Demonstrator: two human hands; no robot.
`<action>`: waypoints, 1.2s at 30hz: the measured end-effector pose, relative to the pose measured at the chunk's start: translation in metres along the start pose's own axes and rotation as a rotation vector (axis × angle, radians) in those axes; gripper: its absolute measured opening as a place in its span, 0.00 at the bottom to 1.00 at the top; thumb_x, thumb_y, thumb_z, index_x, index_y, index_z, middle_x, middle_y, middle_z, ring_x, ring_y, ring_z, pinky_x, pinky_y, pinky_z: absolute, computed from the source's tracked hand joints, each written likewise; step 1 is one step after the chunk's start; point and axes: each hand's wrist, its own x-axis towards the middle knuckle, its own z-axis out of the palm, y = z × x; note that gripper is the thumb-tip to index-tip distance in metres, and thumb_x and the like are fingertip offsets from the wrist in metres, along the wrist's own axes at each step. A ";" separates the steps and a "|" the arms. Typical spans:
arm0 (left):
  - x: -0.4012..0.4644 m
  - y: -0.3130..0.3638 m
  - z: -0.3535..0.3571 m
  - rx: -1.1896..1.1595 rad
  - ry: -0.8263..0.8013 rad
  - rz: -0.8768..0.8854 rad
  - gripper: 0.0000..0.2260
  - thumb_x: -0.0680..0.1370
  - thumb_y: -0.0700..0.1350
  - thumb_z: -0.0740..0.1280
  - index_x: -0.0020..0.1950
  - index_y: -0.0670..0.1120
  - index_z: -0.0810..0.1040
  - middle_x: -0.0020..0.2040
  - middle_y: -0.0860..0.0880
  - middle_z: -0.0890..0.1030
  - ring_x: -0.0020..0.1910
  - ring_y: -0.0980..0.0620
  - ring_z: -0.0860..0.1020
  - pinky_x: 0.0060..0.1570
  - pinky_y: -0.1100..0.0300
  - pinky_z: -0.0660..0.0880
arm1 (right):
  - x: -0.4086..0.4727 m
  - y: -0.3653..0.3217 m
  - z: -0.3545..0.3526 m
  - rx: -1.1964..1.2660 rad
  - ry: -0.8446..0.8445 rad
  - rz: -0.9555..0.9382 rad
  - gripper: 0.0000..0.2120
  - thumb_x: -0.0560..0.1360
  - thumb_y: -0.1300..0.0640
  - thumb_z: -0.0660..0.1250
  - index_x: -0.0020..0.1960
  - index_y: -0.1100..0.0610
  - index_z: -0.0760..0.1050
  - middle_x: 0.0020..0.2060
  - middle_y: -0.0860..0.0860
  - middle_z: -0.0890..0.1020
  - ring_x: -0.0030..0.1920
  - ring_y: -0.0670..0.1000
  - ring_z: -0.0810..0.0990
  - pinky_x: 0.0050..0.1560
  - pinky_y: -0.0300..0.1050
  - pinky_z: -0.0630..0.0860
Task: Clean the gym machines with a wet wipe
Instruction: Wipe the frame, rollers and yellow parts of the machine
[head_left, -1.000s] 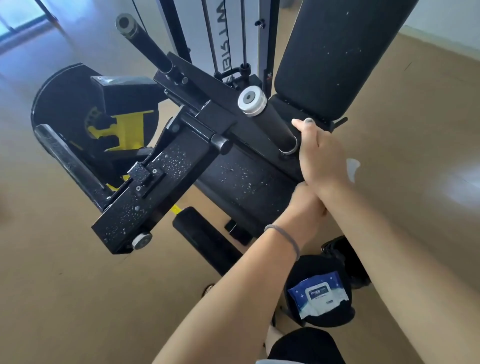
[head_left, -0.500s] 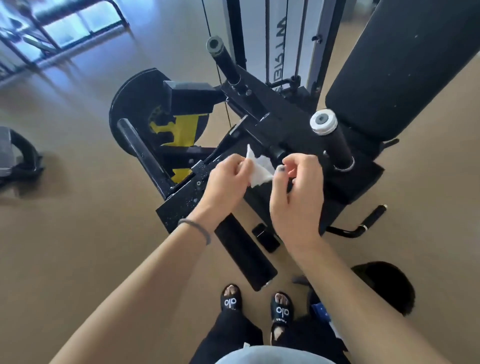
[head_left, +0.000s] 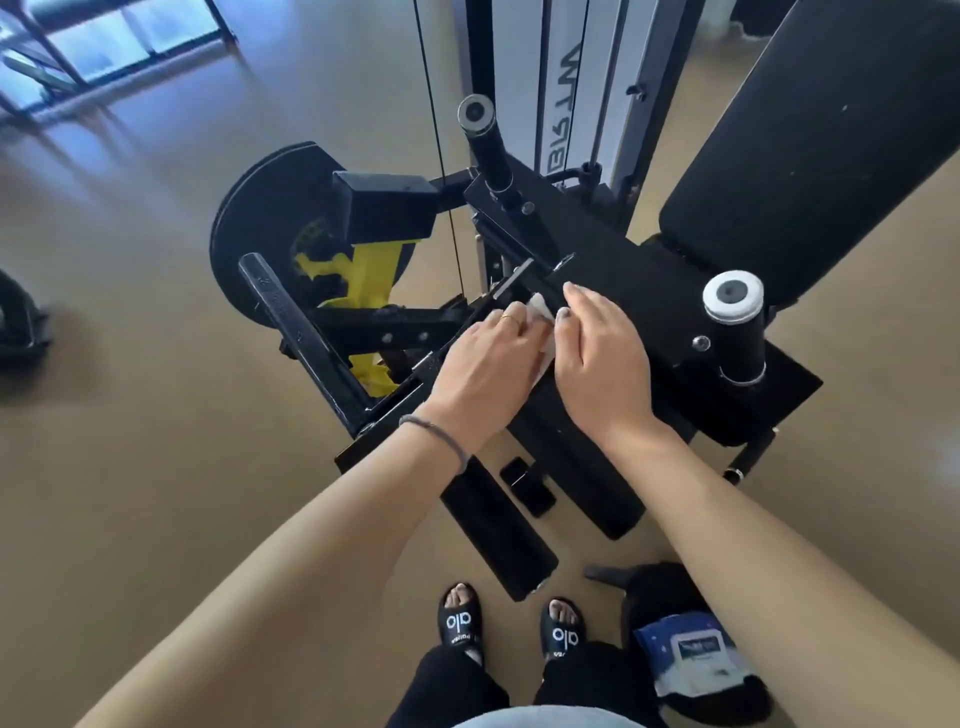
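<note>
Both hands meet over the black metal frame of the gym machine (head_left: 644, 306): the left hand (head_left: 483, 364) and right hand (head_left: 602, 358) lie fingers-forward on a crumpled white wet wipe (head_left: 540, 332), whether gripped or pressed I cannot tell. Nearer, a blue wipes packet (head_left: 691, 654) lies beside black slide sandals (head_left: 460, 621). Bare tan floor (head_left: 156, 467) spreads leftward; beyond, a white-capped black handle (head_left: 737, 322) stands at the frame's right edge.

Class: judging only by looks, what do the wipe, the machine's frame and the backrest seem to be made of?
Wipe: thin white nonwoven cloth, seemingly; it crumples softly between the hands.
Frame: painted metal, apparently; matte black, flat plates with bolts.
Backrest: padded, probably vinyl; smooth black, rounded edges.
</note>
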 end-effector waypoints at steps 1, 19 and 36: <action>-0.004 -0.005 0.000 0.052 0.001 -0.001 0.18 0.79 0.44 0.68 0.69 0.43 0.75 0.58 0.44 0.76 0.55 0.46 0.77 0.55 0.54 0.77 | -0.001 0.000 0.001 -0.008 0.009 -0.005 0.27 0.83 0.49 0.49 0.71 0.63 0.73 0.67 0.57 0.78 0.70 0.55 0.73 0.74 0.49 0.66; -0.017 -0.036 -0.011 0.140 -0.187 0.199 0.27 0.81 0.38 0.63 0.80 0.40 0.60 0.80 0.42 0.62 0.79 0.47 0.61 0.76 0.51 0.63 | -0.002 0.003 0.012 -0.115 0.104 -0.024 0.24 0.83 0.53 0.49 0.70 0.61 0.76 0.65 0.54 0.81 0.70 0.54 0.74 0.73 0.47 0.66; -0.103 -0.060 -0.020 0.157 -0.227 0.563 0.24 0.77 0.36 0.61 0.75 0.42 0.71 0.76 0.45 0.69 0.78 0.46 0.63 0.76 0.51 0.62 | 0.000 0.000 0.024 -0.212 0.242 -0.007 0.21 0.83 0.56 0.52 0.67 0.60 0.78 0.61 0.53 0.83 0.65 0.54 0.78 0.69 0.47 0.70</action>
